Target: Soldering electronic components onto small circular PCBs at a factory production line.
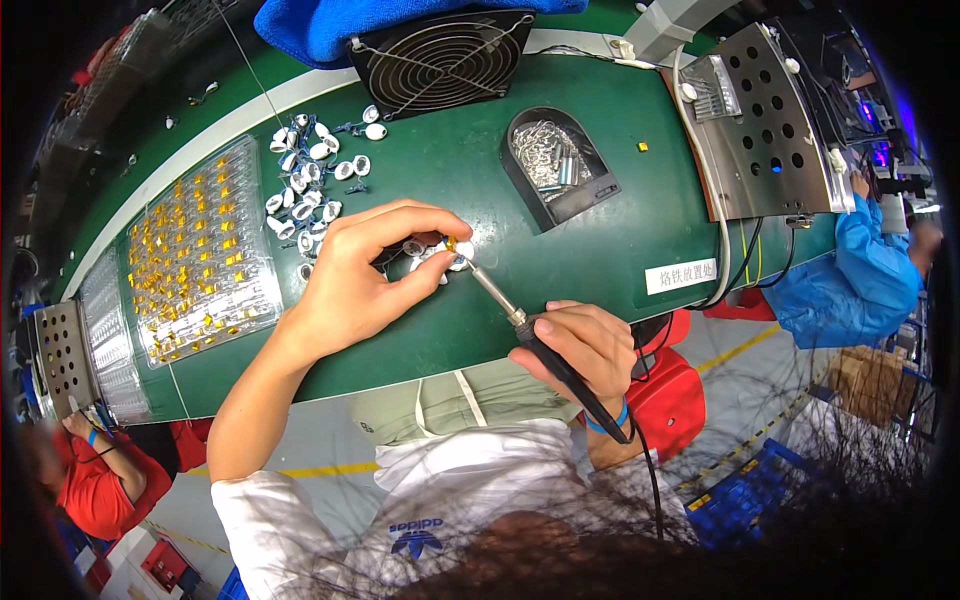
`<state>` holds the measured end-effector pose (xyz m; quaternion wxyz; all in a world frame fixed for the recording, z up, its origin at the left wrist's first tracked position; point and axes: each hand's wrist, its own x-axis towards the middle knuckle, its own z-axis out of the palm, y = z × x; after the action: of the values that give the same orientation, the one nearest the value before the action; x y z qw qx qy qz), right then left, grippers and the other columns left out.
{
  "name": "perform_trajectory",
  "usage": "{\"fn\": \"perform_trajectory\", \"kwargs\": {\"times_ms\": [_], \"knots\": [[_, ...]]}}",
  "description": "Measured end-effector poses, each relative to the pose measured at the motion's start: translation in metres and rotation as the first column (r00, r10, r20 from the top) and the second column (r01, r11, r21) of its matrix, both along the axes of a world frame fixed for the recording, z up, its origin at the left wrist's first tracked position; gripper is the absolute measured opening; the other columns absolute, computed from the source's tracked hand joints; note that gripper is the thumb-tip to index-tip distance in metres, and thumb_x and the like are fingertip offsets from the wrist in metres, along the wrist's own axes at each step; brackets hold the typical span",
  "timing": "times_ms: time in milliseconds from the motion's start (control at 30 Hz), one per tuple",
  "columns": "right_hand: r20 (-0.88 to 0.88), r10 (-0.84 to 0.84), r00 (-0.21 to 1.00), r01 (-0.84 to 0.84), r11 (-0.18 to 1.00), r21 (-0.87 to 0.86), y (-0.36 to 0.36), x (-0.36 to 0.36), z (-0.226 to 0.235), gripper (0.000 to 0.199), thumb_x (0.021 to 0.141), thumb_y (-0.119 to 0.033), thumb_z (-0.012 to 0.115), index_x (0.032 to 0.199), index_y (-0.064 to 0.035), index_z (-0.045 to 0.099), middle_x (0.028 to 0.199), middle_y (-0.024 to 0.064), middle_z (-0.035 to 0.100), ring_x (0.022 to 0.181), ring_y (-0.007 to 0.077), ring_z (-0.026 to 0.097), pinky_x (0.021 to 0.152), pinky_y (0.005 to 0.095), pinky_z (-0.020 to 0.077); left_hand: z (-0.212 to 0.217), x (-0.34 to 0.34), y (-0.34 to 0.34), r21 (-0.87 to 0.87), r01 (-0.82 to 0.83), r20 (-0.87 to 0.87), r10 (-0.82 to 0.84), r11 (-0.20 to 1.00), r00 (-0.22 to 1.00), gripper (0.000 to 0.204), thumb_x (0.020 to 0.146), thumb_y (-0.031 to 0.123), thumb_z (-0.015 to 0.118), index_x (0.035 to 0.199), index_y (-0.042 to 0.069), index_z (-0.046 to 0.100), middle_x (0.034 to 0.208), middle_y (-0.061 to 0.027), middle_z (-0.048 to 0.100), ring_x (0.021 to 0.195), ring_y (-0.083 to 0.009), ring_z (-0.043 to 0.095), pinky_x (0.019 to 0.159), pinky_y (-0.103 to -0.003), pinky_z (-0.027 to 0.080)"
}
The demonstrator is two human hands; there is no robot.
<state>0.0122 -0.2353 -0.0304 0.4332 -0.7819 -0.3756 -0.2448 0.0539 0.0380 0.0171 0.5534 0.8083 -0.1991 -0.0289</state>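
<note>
My left hand [370, 265] is closed in a pinch, thumb and forefinger on a small white part [464, 249] that has a gold-coloured piece at it. In my right hand [590, 350] is a soldering iron [548, 358], gripped by its black handle. The iron's metal tip reaches up to the white part; I cannot make out whether they touch. Several similar white pieces [418, 265] lie just beneath my left fingers, partly hidden. Left of that hand, a heap of small white oval parts with dark blue wires [303, 190] is spread over the green bench [440, 160].
A clear plastic tray [262, 290] with rows of gold-coloured pieces lies left. A black fan [440, 65] stands at the back, near a black bin [548, 212] of silver metal bits. One gold piece [643, 147] sits nearby. A perforated metal plate [745, 170] and cables are right.
</note>
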Motion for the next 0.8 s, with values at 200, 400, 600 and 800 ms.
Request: {"fn": "perform_trajectory", "kwargs": {"times_ms": [200,400,600,800], "knots": [[-0.002,-0.015,1.000,0.015,1.000,0.004,0.0013,0.0002,0.0026,0.049,0.074,-0.020,0.096,0.112,-0.0016,0.072,0.090,0.0121,0.074,0.077,0.0279,0.075,0.073,0.0401,0.0665,0.0007,0.0004,-0.0001,0.004,-0.006,0.018,0.006,1.000,1.000,0.028,0.087,-0.008,0.075,0.114,0.000,0.073,0.113,-0.0138,0.076,0.105,-0.0232,0.074,0.093,-0.033,0.058],[-0.020,-0.032,0.999,0.033,0.999,0.031,0.0048,0.0013,0.0018,0.042,0.073,-0.016,0.096,0.107,-0.0042,0.073,0.085,0.0085,0.074,0.073,0.0246,0.073,0.072,0.0368,0.0639,-0.0002,0.0018,-0.0004,0.022,-0.008,0.080,0.006,1.000,0.997,0.029,0.084,-0.009,0.076,0.112,0.001,0.074,0.111,-0.0130,0.076,0.106,-0.0247,0.073,0.093,-0.035,0.058],[-0.029,-0.037,0.999,0.037,0.999,0.022,0.0050,0.0000,0.0043,0.043,0.072,-0.015,0.096,0.107,-0.0050,0.073,0.087,0.0071,0.074,0.074,0.0240,0.073,0.073,0.0364,0.0639,0.0019,0.0019,-0.0024,0.088,-0.015,0.212,-0.004,0.996,0.977,0.029,0.080,-0.010,0.078,0.107,0.001,0.075,0.105,-0.0109,0.077,0.107,-0.0277,0.071,0.092,-0.037,0.057],[-0.020,-0.046,0.999,0.047,0.999,0.024,0.0057,0.0000,0.0055,0.043,0.073,-0.016,0.096,0.108,-0.0053,0.072,0.088,0.0063,0.074,0.073,0.0241,0.073,0.073,0.0367,0.0642,0.0034,0.0013,-0.0034,0.118,-0.021,0.264,-0.011,0.993,0.965,0.031,0.079,-0.010,0.078,0.108,0.002,0.076,0.104,-0.0102,0.076,0.104,-0.0280,0.071,0.088,-0.037,0.058]]}}
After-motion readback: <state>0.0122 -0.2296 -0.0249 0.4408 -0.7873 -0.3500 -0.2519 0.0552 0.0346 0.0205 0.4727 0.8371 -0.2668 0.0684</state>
